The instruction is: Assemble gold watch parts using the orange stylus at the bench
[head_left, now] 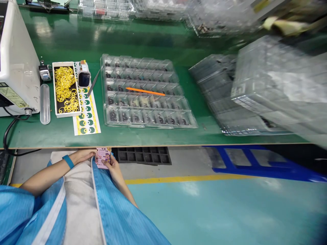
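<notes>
Below the table's front edge, over my lap, my right hand (112,165) is closed on a small pink flat thing (102,157) printed with cartoon figures and lettering, a card or a packet. The right thumb lies across its face. At its left edge is my left hand (86,154), with a blue band (68,161) round the wrist. The left fingers are bent against that edge, and their tips are partly hidden. On the table ahead, an orange stick-like pen (145,91) rests on clear compartment trays (150,126) that hold small black parts.
Left on the green table (153,137) stand a white machine (20,61) with cables, a white box (67,115) of yellow rings, a sticker sheet (88,124), a smartwatch (84,79) and tweezers (93,83). Stacked clear trays (255,88) blur at right; a blue frame (235,160) lies below.
</notes>
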### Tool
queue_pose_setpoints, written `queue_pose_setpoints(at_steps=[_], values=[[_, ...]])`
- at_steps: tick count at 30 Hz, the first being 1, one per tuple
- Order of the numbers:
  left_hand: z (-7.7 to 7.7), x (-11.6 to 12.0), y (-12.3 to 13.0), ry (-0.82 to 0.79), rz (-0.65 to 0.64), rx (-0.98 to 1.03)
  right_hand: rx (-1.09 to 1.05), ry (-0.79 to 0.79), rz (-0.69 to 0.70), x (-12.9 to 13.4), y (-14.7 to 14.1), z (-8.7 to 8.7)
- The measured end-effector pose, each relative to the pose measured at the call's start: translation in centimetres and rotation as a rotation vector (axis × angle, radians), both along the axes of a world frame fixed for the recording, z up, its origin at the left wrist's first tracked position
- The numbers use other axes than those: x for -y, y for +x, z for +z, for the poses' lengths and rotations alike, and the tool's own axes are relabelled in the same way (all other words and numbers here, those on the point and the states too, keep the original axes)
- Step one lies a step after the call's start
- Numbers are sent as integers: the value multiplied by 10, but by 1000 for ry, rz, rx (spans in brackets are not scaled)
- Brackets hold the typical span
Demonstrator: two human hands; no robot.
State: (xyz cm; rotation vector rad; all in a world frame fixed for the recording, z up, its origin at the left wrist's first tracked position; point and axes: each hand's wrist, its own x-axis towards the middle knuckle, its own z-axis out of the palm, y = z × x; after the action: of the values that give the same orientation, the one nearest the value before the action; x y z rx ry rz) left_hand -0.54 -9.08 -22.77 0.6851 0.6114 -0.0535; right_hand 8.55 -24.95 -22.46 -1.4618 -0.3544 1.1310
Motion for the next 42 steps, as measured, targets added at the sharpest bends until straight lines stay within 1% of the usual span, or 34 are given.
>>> queue_pose_setpoints(at_steps=[5, 12, 15, 19, 30, 36, 42], values=[[6, 0, 2, -31, 16, 36, 0, 11, -16, 0, 0, 3], [15, -1, 8, -76, 101, 84, -21, 0, -45, 1, -1, -6], [18, -2, 8, -95, 126, 93, -20, 0, -38, 2, 0, -8], [21, -2, 8, -118, 147, 101, -13, 31, 6, 4, 2, -7], [18, -2, 7, -159, 169, 137, -49, 95, 183, 12, 15, -9], [16, -2, 6, -174, 171, 142, -22, 70, 146, 12, 10, -4], [16, -1, 8, -181, 186, 125, 2, 35, 111, 10, 5, -3]])
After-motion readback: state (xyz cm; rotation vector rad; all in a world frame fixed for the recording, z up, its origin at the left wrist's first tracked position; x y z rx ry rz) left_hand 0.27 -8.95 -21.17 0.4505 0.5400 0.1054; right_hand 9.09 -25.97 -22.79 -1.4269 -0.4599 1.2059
